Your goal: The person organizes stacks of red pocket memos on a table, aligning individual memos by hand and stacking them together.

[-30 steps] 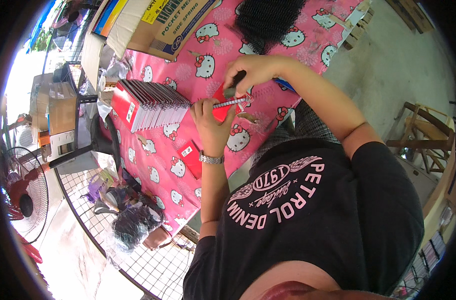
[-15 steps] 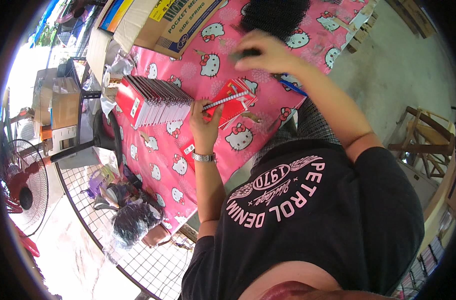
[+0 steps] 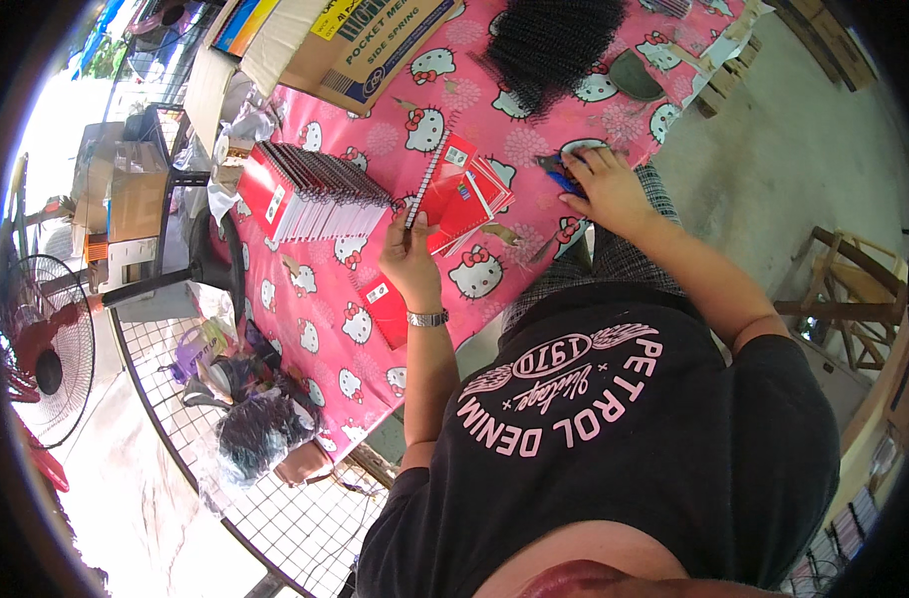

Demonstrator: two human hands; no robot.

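My left hand (image 3: 410,261) pinches the lower end of the white-punched edge of a red notebook (image 3: 452,164), which is lifted at a slant above a loose pile of red notebooks (image 3: 489,189). To the right, near the table's edge, my right hand (image 3: 612,194) has its thumb and fingers about blue-handled pliers (image 3: 562,175); the fingers partly cover them. A row of red notebooks with black spiral bindings (image 3: 320,194) stands left of my left hand. Farther off lie a heap of black wire spirals (image 3: 554,45) and a dark green rounded piece (image 3: 634,76).
The table has a pink patterned cover (image 3: 320,299). An open cardboard box (image 3: 370,55) stands at its far left. Another red notebook (image 3: 385,309) lies by my left wrist. Bagged items (image 3: 265,434) sit on a wire rack at the left, beside a fan (image 3: 51,364).
My right hand has come back toward me from beside the spirals to the pliers. The dark green piece now lies on the table. The notebook in my left hand has swung more upright.
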